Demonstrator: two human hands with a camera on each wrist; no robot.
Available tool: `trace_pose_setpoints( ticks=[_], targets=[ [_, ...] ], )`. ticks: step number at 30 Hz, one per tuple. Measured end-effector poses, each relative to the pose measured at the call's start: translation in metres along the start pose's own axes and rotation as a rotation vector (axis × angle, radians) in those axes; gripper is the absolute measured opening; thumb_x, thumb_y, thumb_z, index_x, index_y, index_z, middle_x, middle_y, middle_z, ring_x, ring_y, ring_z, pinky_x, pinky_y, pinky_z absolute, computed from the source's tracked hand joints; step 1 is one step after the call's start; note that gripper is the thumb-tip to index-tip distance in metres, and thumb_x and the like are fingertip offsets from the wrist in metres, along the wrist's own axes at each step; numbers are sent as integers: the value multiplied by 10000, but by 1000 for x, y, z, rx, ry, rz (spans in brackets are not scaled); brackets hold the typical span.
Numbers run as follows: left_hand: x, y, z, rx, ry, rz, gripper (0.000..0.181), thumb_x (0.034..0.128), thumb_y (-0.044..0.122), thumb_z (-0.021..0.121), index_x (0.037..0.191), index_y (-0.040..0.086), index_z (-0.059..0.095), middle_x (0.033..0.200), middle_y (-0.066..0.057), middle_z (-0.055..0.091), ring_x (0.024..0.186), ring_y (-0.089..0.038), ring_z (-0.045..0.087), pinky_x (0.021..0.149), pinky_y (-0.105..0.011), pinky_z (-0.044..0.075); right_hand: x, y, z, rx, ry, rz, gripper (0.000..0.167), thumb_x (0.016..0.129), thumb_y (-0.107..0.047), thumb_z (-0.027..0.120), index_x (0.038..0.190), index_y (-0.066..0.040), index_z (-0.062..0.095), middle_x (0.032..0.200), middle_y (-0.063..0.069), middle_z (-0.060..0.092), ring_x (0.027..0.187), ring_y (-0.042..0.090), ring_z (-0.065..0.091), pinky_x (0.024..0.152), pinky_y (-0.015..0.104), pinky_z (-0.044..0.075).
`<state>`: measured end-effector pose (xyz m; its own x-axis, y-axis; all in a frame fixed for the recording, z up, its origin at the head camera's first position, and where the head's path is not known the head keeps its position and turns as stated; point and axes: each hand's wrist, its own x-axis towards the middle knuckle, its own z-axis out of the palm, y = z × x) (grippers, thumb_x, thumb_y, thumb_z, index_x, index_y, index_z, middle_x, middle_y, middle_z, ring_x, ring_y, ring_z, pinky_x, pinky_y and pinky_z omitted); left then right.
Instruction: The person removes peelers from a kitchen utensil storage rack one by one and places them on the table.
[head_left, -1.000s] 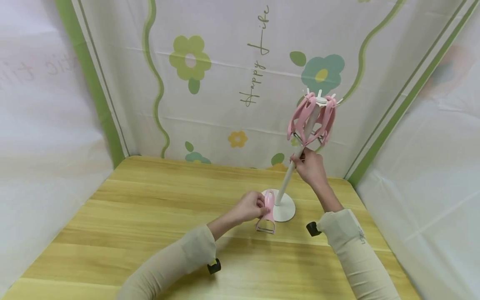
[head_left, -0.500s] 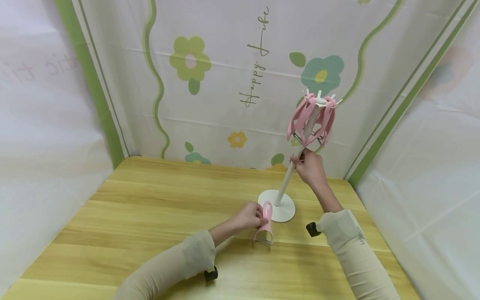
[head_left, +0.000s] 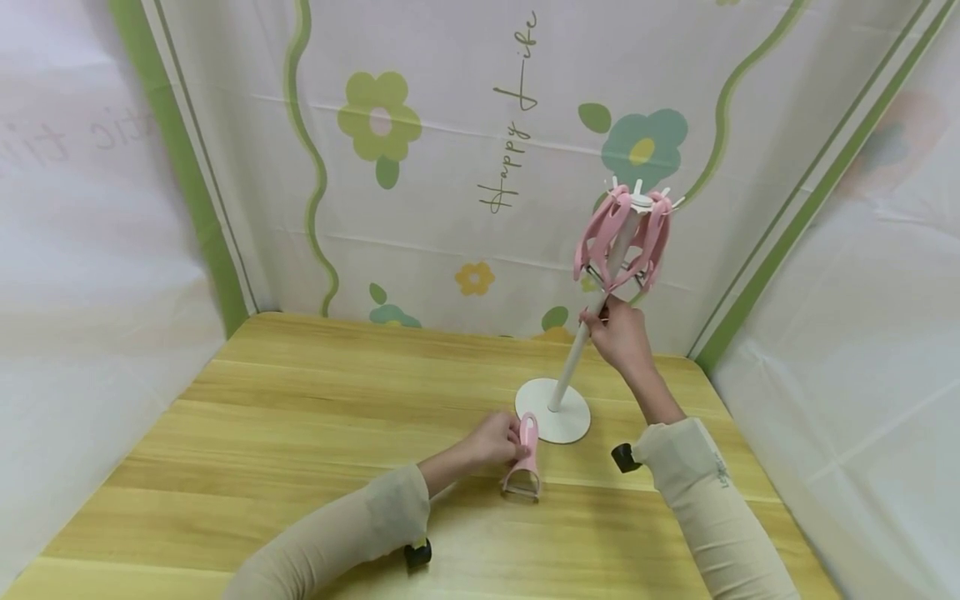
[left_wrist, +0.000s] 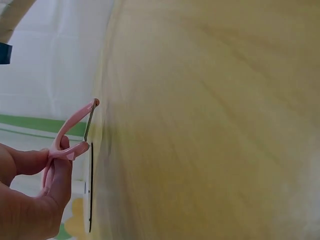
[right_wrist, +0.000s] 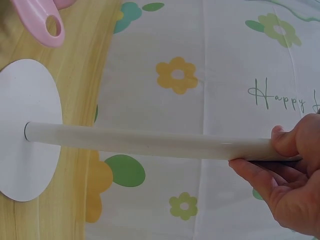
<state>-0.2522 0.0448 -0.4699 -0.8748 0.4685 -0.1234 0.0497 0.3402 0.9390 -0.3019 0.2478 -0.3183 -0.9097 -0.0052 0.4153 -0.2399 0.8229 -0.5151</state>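
My left hand (head_left: 495, 439) pinches a pink peeler (head_left: 528, 437) between thumb and fingers, low over the table beside the stand's base. Its looped handle end points up and its blade end points down toward me. In the left wrist view the metal blade (left_wrist: 90, 121) spans the two pink prongs. My right hand (head_left: 619, 333) grips the white pole (right_wrist: 150, 141) of a stand below its top. Several pink peelers (head_left: 609, 229) hang from the hooks around that top. On the table sits the stand's round white base (head_left: 564, 425).
The wood-grain table (head_left: 315, 433) reaches back to a white flower-printed cloth (head_left: 450, 167). More white cloth hangs at the left (head_left: 97, 292) and right (head_left: 847, 350) sides. Each sleeve has a small black device at its cuff.
My left hand has moved toward me and slightly left with the peeler, away from the stand's base. The right hand and the stand have stayed where they were.
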Motion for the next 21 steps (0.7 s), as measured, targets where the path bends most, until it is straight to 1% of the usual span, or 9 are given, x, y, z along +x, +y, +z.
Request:
trace_pose_setpoints(
  ticks=[2,5,9,12,14,18,21],
  targets=[
    [-1,-1,0,2,-1,-10,92,817,-81,717,879,-57,654,744,-115,673,625,-156,618,575,-263,582,0,0,0,-2,-1,-3,201,988,-146,617,1035,45,655,895,234,718,722,310,682,607,361,557],
    [-3,-2,0,1,-8,-20,71,819,-87,713,869,-69,665,708,-105,665,593,-147,603,539,-238,560,0,0,0,-5,0,-6,203,987,-147,617,1033,46,655,889,233,717,721,311,682,609,365,559],
    [-5,-4,1,-30,-29,-30,43,827,-105,692,865,-95,674,650,-89,636,539,-131,554,474,-184,486,0,-1,0,-6,3,-6,202,986,-146,618,1038,45,655,891,230,717,722,307,677,607,351,553],
    [-5,-6,1,-54,-31,-34,49,825,-113,684,872,-106,670,645,-82,625,541,-127,540,471,-164,452,0,-1,0,-2,5,-8,200,987,-143,616,1043,45,654,901,232,717,732,311,681,613,353,559],
    [-5,-8,2,-58,-26,-40,51,818,-117,687,865,-110,670,652,-86,636,549,-126,549,481,-166,463,0,-1,-1,-2,5,-8,203,989,-144,614,1047,48,652,907,235,717,742,318,686,621,367,568],
    [-5,-13,5,-68,-23,-66,33,811,-132,686,838,-119,673,679,-104,665,570,-130,592,518,-200,533,-1,-1,-1,0,1,-4,212,990,-143,612,1056,56,648,917,245,717,758,331,692,640,398,582],
    [-6,-14,6,-79,-23,-84,37,820,-133,681,806,-100,672,685,-116,673,568,-131,610,530,-209,559,-1,-1,-1,4,-5,-1,216,991,-144,610,1062,57,646,924,248,715,763,334,692,643,403,584]
  ],
)
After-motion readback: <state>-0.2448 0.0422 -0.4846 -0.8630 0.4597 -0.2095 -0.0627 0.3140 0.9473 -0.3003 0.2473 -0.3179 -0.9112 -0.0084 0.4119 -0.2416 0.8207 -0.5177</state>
